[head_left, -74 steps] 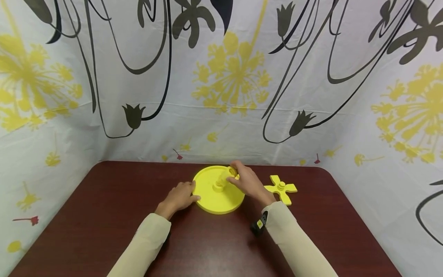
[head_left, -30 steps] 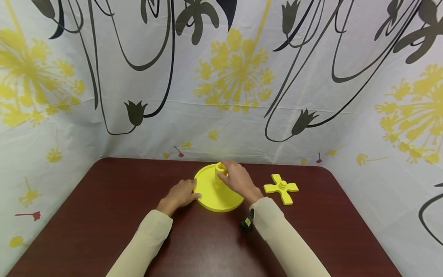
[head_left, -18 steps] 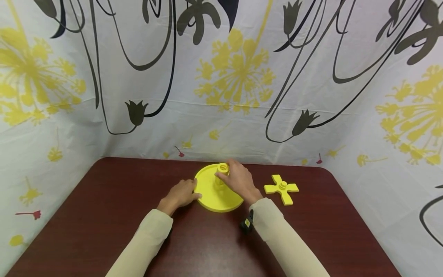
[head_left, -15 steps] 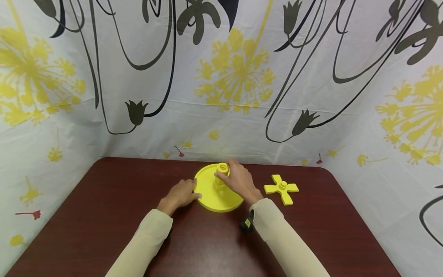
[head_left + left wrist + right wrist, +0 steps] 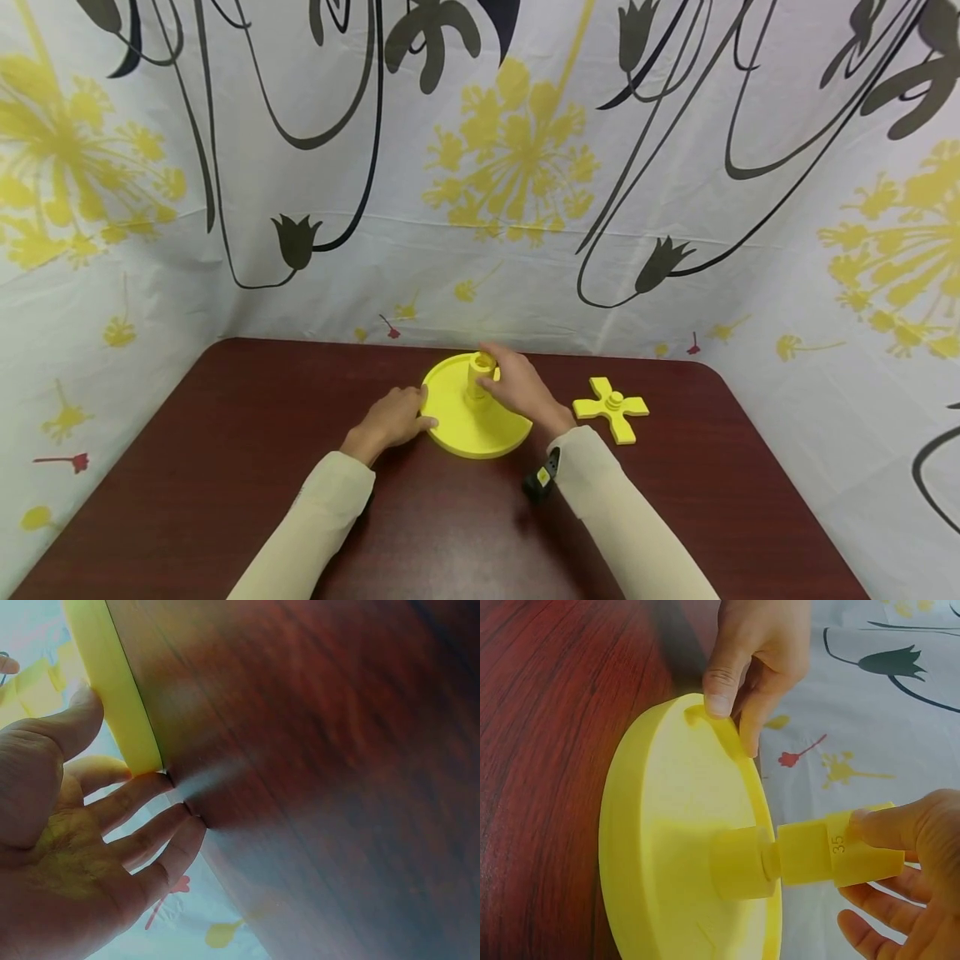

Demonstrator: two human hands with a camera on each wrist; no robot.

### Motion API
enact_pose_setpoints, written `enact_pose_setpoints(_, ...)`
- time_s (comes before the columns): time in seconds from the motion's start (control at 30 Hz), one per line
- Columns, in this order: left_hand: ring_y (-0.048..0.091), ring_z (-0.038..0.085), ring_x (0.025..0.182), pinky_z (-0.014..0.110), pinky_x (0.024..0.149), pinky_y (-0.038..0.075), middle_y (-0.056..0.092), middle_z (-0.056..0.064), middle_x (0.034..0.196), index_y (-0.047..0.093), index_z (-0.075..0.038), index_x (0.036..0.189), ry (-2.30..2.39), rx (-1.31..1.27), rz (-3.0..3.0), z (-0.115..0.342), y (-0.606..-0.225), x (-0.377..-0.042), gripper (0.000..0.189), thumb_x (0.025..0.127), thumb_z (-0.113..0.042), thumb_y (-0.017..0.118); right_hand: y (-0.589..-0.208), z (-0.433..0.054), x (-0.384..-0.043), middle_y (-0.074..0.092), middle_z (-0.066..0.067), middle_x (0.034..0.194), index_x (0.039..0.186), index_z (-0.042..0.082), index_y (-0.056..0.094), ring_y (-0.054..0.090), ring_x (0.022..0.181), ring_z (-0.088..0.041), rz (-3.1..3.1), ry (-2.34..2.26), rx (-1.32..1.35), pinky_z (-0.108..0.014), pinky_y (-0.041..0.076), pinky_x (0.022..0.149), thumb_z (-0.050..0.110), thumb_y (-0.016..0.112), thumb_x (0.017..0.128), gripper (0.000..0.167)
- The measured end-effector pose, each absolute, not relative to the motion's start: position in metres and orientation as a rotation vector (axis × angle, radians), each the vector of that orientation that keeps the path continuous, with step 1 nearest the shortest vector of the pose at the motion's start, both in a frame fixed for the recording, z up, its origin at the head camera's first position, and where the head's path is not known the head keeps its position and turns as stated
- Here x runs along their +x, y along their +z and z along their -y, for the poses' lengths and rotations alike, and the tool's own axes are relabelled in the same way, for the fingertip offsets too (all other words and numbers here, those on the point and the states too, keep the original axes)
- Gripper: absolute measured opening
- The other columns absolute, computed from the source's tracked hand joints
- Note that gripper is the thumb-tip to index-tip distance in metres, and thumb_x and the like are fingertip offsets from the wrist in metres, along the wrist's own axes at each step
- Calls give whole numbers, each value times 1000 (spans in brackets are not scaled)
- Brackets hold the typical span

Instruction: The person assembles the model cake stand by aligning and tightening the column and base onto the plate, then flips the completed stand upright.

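A round yellow disc (image 5: 465, 421) lies on the dark red table (image 5: 300, 400). My left hand (image 5: 416, 414) holds its left rim (image 5: 112, 682), thumb on top and fingers (image 5: 142, 791) down against the outer edge at the tabletop. From the disc's middle hub (image 5: 739, 864) stands a yellow sleeve (image 5: 817, 851) marked 35. My right hand (image 5: 489, 372) pinches that sleeve near its top between thumb and fingers (image 5: 896, 825). In the right wrist view the left hand (image 5: 739, 712) shows at the far rim.
A yellow cross-shaped piece (image 5: 611, 407) with a small peg lies on the table right of the disc. A flower-patterned cloth (image 5: 510, 208) walls the table at the back and both sides. A black wrist strap (image 5: 542, 481) sits on my right sleeve.
The sleeve, held tilted above the hub 2.5 s ago, now stands on it. My right hand has turned slightly around it. The left hand has stayed on the rim.
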State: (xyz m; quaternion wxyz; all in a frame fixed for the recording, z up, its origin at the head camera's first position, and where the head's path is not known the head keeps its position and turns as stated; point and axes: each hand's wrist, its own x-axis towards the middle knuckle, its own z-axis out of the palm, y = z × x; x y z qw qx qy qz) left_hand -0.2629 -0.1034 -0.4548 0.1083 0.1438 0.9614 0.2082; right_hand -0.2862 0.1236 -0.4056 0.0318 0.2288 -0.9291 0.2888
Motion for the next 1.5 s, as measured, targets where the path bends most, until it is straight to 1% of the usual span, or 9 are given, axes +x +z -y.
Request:
enact_pose_setpoints(0.13,41,43,137,53,107,38,45,21,150,36,4,150,621,435,-2835,104,-454,-262,70,98,-34,63,-408,-122,-288,58,-13,139,142,5,52,58,124,-30,2854,888,636,-46,48,100,19,72,92,55)
enact_pose_setpoints(0.4,42,41,137,53,107,39,43,20,151,34,4,151,645,397,-2827,102,-454,-261,71,98,-34,63,-409,-120,-288,64,-11,127,137,5,57,63,110,-27,2841,912,575,-43,52,91,23,75,90,53)
enact_pose_setpoints(0.5,41,41,138,54,107,39,42,21,152,31,4,153,650,365,-2821,101,-454,-259,73,98,-34,63,-407,-122,-288,61,-12,132,140,6,53,61,114,-28,2879,931,602,-44,51,93,24,74,91,56)
enact_pose_setpoints(0.67,36,42,141,57,110,34,37,24,154,26,3,155,656,326,-2812,98,-454,-261,75,99,-32,62,-403,-126,-288,55,-13,142,145,6,48,56,126,-30,2916,920,676,-47,48,101,20,71,93,58)
enact_pose_setpoints(0.83,35,44,140,59,110,32,37,25,153,29,4,153,656,332,-2804,97,-452,-263,72,99,-28,63,-402,-127,-288,58,-11,139,142,7,53,60,120,-29,2902,881,691,-46,50,97,18,72,93,54)
enact_pose_setpoints(1.0,34,43,141,58,111,31,36,25,154,28,4,153,668,332,-2794,96,-452,-264,72,99,-28,63,-404,-124,-287,60,-8,137,140,10,56,63,114,-27,2895,808,612,-45,52,92,24,74,91,54)
enact_pose_setpoints(1.27,39,43,137,57,109,34,41,24,150,28,3,154,764,329,-2792,98,-451,-264,75,96,-26,67,-405,-119,-285,57,-9,140,141,13,55,57,124,-29,2913,729,541,-48,51,95,37,74,90,60)
enact_pose_setpoints(1.4,39,42,137,57,108,34,42,23,150,29,2,154,815,330,-2787,100,-452,-263,75,95,-25,68,-406,-121,-286,55,-10,141,142,12,54,54,127,-30,2911,773,593,-49,48,100,35,73,91,59)
enact_pose_setpoints(1.5,38,42,137,57,108,34,42,22,150,29,0,154,839,329,-2779,102,-451,-262,74,95,-24,68,-407,-124,-288,53,-10,144,144,12,52,51,131,-30,2903,818,694,-49,45,104,28,71,94,56)
